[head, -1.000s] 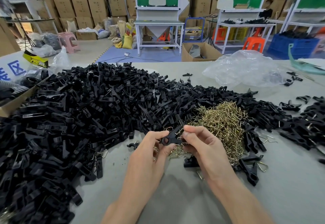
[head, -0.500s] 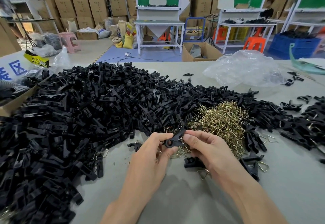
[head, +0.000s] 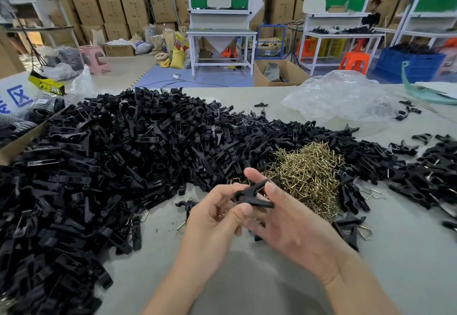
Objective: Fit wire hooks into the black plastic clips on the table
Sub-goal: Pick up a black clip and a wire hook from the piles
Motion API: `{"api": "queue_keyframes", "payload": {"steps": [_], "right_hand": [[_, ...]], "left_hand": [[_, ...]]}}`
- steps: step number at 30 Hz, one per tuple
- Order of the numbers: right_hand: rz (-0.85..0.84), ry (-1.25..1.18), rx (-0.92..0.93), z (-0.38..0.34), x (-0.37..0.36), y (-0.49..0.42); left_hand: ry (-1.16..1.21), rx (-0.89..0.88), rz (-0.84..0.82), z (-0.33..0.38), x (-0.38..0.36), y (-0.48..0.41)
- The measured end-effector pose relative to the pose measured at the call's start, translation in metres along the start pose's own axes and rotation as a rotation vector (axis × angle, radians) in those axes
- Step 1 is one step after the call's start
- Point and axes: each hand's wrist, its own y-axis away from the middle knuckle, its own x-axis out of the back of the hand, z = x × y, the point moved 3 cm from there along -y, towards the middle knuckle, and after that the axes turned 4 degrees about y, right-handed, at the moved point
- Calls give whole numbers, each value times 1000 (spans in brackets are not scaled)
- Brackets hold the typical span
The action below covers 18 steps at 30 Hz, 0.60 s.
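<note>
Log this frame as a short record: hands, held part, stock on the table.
left hand: grips clip, thumb on it
right hand: fingers touch the clip's far end; blurred, grip unclear
clip: between both hands, off the table
hook in clip: cannot tell
clip pile: large, left of and behind the hands
hook pile: brass-coloured, behind the right hand
fitted clips: a few with hooks, lying right of the hands
bag: clear plastic, far right
</note>
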Motion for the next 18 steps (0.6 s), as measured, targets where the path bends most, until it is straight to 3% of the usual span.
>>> {"api": "queue_keyframes", "payload": {"steps": [6,10,15,18], "right_hand": [[-40,-107,-1,18,-15,-10],[48,-182,-29,25,-10,-14],[207,-335,-72,30,-3,-23],[211,-457,-104,31,-4,-26]], "left_hand": [[151,67,-52,-4,-16,2],[30,38,-113,-2,-13,2],[59,144,-81,-14,-18,2],[95,186,-74,-19,-19,1]]}}
